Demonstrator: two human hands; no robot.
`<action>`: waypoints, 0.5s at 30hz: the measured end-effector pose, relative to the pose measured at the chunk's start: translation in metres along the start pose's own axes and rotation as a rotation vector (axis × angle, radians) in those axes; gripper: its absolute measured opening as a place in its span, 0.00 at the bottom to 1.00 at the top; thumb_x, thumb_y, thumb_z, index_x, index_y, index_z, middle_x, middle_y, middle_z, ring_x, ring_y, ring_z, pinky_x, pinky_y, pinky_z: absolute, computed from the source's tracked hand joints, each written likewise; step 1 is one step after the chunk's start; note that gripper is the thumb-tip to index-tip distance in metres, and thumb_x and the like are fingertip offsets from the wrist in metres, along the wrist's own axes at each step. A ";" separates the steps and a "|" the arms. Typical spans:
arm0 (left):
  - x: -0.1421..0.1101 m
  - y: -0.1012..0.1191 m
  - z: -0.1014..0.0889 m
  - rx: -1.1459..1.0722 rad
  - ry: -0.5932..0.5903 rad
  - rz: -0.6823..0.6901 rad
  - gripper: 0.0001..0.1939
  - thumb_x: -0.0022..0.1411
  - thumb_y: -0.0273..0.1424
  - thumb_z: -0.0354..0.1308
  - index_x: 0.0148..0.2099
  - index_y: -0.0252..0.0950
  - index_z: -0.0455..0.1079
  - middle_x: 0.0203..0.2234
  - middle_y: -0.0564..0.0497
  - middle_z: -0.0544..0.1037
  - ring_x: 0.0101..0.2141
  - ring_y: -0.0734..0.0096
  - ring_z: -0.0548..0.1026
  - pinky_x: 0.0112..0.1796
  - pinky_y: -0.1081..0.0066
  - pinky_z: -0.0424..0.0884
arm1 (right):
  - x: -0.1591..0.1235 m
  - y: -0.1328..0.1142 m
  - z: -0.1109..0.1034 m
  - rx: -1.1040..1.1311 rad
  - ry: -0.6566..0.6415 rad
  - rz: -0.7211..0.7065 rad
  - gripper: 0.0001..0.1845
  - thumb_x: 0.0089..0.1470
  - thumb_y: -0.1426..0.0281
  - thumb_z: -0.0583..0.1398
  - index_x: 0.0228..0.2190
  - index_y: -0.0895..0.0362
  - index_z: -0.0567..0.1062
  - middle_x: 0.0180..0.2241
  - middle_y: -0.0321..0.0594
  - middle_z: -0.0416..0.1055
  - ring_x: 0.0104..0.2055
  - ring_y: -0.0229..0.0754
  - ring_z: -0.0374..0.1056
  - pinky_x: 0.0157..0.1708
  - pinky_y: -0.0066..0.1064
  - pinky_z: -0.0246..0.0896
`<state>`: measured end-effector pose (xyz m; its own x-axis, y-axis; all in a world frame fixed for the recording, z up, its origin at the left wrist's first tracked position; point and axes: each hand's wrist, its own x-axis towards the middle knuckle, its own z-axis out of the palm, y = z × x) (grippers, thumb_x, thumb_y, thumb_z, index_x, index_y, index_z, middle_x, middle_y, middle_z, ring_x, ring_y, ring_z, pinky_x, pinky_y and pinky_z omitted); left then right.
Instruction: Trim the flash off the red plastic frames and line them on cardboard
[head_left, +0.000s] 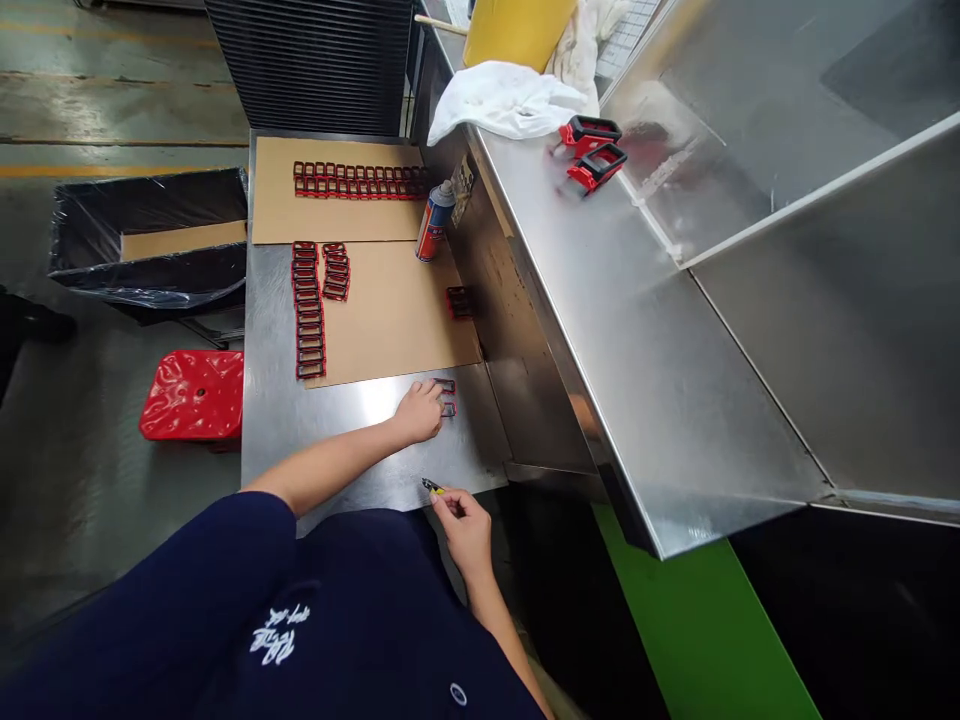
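My left hand (421, 412) reaches over the steel bench, its curled fingers on the left ends of two small rectangular red-and-black frames (448, 409). The fingers cover part of these frames. Nearer my body, my right hand (468, 530) is closed around a small yellow-and-black hand tool (433, 487). Its dark tip points up and left, while the fingers hide most of the rest. Beyond my left hand, a long column of similar frames (308, 310) and a shorter column (336, 272) lie on a cardboard sheet (397, 320).
Two rows of frames (352, 180) lie on the far cardboard (274, 200). A spray can (435, 222) stands by the bench's raised side, with more frames (459, 302) nearby. The steel shelf (600, 300) carries two larger red-and-black pieces (596, 168). Left are a red stool (196, 395) and a lined bin (150, 225).
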<state>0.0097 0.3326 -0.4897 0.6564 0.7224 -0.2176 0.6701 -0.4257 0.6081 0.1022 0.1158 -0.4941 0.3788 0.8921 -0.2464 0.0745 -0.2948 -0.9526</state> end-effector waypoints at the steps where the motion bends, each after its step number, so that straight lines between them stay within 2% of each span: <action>1: -0.012 0.000 -0.003 -0.069 0.014 -0.016 0.01 0.56 0.25 0.62 0.34 0.33 0.75 0.56 0.38 0.72 0.63 0.46 0.61 0.61 0.50 0.60 | -0.001 -0.003 -0.003 0.010 0.010 -0.003 0.22 0.52 0.52 0.69 0.27 0.60 0.80 0.31 0.45 0.77 0.30 0.44 0.72 0.31 0.30 0.69; 3: -0.043 -0.002 -0.010 -0.220 0.024 -0.071 0.03 0.59 0.27 0.60 0.32 0.33 0.71 0.51 0.39 0.75 0.58 0.49 0.69 0.55 0.52 0.68 | -0.005 -0.010 -0.010 0.045 0.026 -0.002 0.22 0.52 0.52 0.69 0.27 0.60 0.80 0.30 0.45 0.77 0.28 0.43 0.71 0.30 0.30 0.68; 5: -0.080 -0.003 -0.017 -0.379 0.007 -0.140 0.06 0.64 0.30 0.55 0.34 0.34 0.67 0.41 0.41 0.78 0.47 0.55 0.78 0.43 0.59 0.76 | -0.010 -0.020 -0.017 0.093 0.022 -0.002 0.21 0.52 0.53 0.70 0.28 0.60 0.79 0.31 0.45 0.77 0.30 0.43 0.72 0.31 0.30 0.69; 7: -0.118 0.000 -0.023 -0.530 -0.020 -0.194 0.09 0.69 0.35 0.51 0.39 0.34 0.64 0.35 0.45 0.78 0.38 0.60 0.82 0.32 0.66 0.77 | -0.015 -0.035 -0.021 0.150 -0.013 -0.003 0.18 0.51 0.55 0.71 0.28 0.59 0.79 0.34 0.45 0.77 0.36 0.44 0.74 0.36 0.31 0.71; 9: -0.150 0.009 -0.028 -0.657 -0.035 -0.224 0.12 0.69 0.39 0.51 0.47 0.35 0.63 0.39 0.45 0.78 0.33 0.64 0.83 0.27 0.71 0.76 | -0.017 -0.052 -0.020 0.214 -0.071 -0.002 0.20 0.50 0.54 0.71 0.27 0.58 0.78 0.35 0.44 0.77 0.39 0.46 0.74 0.40 0.34 0.72; 12: -0.182 0.028 -0.033 -0.869 -0.054 -0.243 0.27 0.67 0.42 0.57 0.63 0.40 0.56 0.52 0.40 0.74 0.31 0.67 0.83 0.23 0.73 0.75 | -0.014 -0.076 -0.009 0.390 -0.248 0.034 0.24 0.49 0.49 0.71 0.26 0.57 0.74 0.35 0.43 0.77 0.39 0.48 0.75 0.40 0.38 0.74; 13: -0.188 0.034 -0.035 -0.928 -0.072 -0.236 0.31 0.66 0.42 0.58 0.67 0.42 0.53 0.54 0.39 0.73 0.32 0.67 0.83 0.23 0.73 0.75 | -0.012 -0.082 -0.003 0.462 -0.320 0.059 0.25 0.49 0.49 0.71 0.26 0.57 0.73 0.35 0.43 0.77 0.38 0.48 0.75 0.39 0.39 0.74; 15: -0.196 0.042 -0.038 -0.990 -0.106 -0.207 0.36 0.65 0.40 0.60 0.70 0.41 0.53 0.50 0.40 0.77 0.33 0.66 0.82 0.26 0.72 0.76 | -0.009 -0.092 0.008 0.574 -0.434 0.113 0.24 0.50 0.51 0.71 0.25 0.57 0.70 0.34 0.42 0.77 0.38 0.47 0.75 0.40 0.39 0.73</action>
<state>-0.1036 0.1937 -0.3923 0.6193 0.6585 -0.4277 0.2178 0.3793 0.8993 0.0851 0.1379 -0.4056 -0.0534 0.9574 -0.2839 -0.4839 -0.2735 -0.8313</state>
